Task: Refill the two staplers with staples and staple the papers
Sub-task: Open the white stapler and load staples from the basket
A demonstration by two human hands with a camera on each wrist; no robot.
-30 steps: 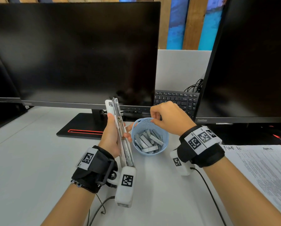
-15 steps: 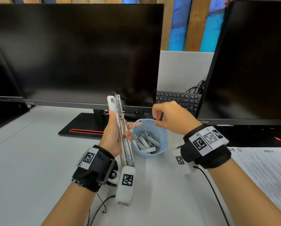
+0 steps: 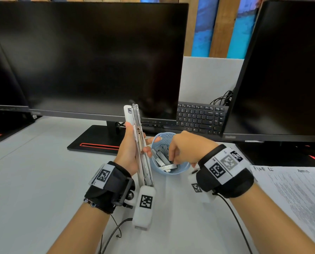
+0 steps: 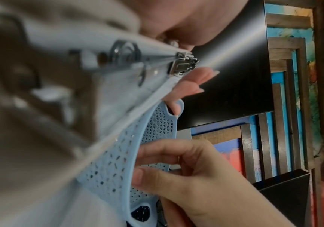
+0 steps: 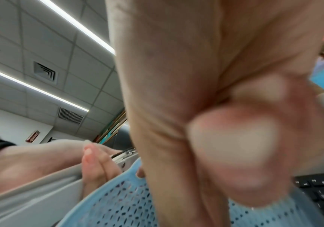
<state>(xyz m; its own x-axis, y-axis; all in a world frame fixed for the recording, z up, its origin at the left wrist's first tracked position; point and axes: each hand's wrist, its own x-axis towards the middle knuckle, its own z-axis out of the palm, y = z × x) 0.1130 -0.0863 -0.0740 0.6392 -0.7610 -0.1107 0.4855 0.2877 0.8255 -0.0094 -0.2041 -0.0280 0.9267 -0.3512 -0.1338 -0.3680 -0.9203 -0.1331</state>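
Nearest the person, the left hand grips the opened stapler and holds it upright above the white desk, thumb on one side and fingers curled round the other; its metal staple channel faces right and lies bare. Just beside it stands the small blue perforated basket, touching the left fingertips and holding loose strips of staples; the right hand dips into it from above with thumb and fingers curled together over the strips, though whether it pinches one I cannot tell, since the wrist view is blurred. At the right edge of the desk lie the printed papers, well apart from the stapler; behind the basket sits a black keyboard; furthest back stand two dark monitors, one to the left and one to the right.
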